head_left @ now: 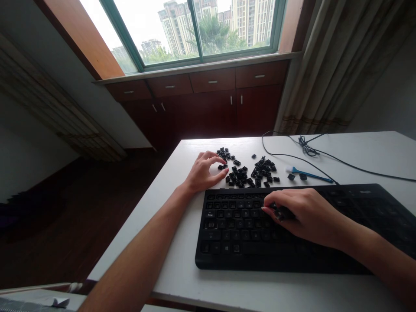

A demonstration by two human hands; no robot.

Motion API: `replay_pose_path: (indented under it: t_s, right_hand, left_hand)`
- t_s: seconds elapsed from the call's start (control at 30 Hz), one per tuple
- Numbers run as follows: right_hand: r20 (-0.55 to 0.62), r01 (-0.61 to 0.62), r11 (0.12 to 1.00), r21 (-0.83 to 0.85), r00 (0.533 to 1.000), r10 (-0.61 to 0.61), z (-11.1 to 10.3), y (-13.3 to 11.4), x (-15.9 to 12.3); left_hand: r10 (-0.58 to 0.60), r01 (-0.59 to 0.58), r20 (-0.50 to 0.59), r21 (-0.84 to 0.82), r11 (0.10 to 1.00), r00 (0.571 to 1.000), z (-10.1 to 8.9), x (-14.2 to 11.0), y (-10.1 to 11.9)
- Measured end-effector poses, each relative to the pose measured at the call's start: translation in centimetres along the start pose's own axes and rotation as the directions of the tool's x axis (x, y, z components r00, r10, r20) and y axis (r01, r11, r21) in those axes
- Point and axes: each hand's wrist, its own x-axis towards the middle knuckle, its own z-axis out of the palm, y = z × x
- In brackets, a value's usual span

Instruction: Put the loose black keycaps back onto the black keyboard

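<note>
A black keyboard [234, 238] lies on the white table [182, 277], many of its keycaps off. A heap of loose black keycaps [250, 171] sits just behind it. My left hand [206, 171] rests on the table at the left edge of that heap, fingers curled, fingertips touching a keycap [222, 166]. My right hand [302, 214] hovers over the keyboard's middle rows, fingers closed round a small dark piece that looks like a keycap [281, 213], pressed toward the keys.
A blue-handled tool with a white tip [307, 174] lies behind the keyboard, two stray keycaps beside it. A black cable [308, 151] loops across the table's far right. Dark wooden cabinets [211, 104] stand under the window; curtains hang at right.
</note>
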Motion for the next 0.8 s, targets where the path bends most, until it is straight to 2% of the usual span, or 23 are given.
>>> replay_pose_path:
  t_s: [0.2, 0.43, 0.63, 0.8]
  right_hand:
    - [0.005, 0.01, 1.0, -0.003, 1.0, -0.01, 0.01, 0.14, -0.07]
    - [0.013, -0.003, 1.0, -0.006, 1.0, 0.003, 0.04, 0.15, -0.06]
    - [0.01, 0.002, 1.0, -0.001, 1.0, -0.002, 0.06, 0.16, -0.02]
    - [0.014, -0.001, 1.0, 0.0, 1.0, 0.001, 0.01, 0.22, -0.13]
  left_hand:
    - [0.028, -0.029, 0.038, 0.026, 0.999, 0.999, 0.01, -0.1, 0.05]
    - [0.029, -0.03, 0.027, 0.037, 0.999, 0.999, 0.18, -0.11, -0.16]
    - [0.064, -0.063, -0.008, 0.028, 0.998, 0.998, 0.41, -0.08, -0.47]
    - [0.161, -0.162, -0.07, -0.008, 0.987, 0.984, 0.54, -0.07, -0.66]
